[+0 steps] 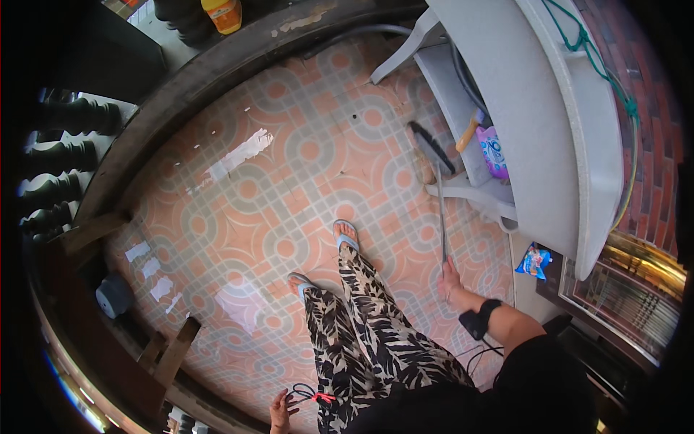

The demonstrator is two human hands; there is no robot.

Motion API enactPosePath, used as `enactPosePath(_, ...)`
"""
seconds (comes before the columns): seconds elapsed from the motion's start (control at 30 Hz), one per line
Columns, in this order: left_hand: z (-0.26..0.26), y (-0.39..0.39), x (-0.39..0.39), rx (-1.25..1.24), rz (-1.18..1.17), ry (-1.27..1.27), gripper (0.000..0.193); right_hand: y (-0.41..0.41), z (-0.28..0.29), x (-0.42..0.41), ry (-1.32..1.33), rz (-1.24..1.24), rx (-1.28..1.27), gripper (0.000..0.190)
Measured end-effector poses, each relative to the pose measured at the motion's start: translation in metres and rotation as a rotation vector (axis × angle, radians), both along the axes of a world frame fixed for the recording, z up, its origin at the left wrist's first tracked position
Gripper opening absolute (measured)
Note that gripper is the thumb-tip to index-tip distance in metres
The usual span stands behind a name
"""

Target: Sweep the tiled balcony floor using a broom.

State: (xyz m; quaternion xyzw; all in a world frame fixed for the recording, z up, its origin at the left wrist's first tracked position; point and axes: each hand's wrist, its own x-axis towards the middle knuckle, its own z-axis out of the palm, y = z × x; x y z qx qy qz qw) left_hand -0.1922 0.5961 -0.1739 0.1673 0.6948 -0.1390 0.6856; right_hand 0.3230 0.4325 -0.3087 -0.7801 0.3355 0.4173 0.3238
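My right hand is closed around the metal handle of a floor brush. The dark bristle head rests on the patterned tile floor, beside a leg of a grey-white table and close to a brownish object I cannot identify. At the bottom of the view, my left hand is by my left thigh, its fingers at a looped black cord with a red tie. Whether those fingers grip the cord is unclear.
On the lower shelf of the table lie a purple packet and a wooden-handled brush. A blue packet is at the right. Balusters and a dark ledge border the left; wooden legs stand lower left.
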Motion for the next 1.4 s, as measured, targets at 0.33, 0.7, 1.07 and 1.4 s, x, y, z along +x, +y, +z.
enactPosePath(0.33, -0.020, -0.053, -0.018, -0.118, 0.125, 0.130, 0.043, 0.169, -0.194, 0.185, -0.111, 0.104, 0.287, 0.053)
enactPosePath(0.7, -0.059, -0.098, -0.003, -0.143, 0.298, -0.074, 0.053, 0.203, -0.152, 0.143, -0.117, 0.069, 0.245, 0.026)
enactPosePath(1.07, -0.048, -0.035, -0.023, -0.077, 0.346, -0.176, 0.043, 0.202, -0.096, 0.152, -0.107, 0.129, 0.283, 0.037)
enactPosePath(1.4, -0.035, -0.050, -0.046, -0.004, 0.301, -0.073, 0.043, 0.270, -0.128, 0.072, 0.023, -0.272, 0.529, 0.041)
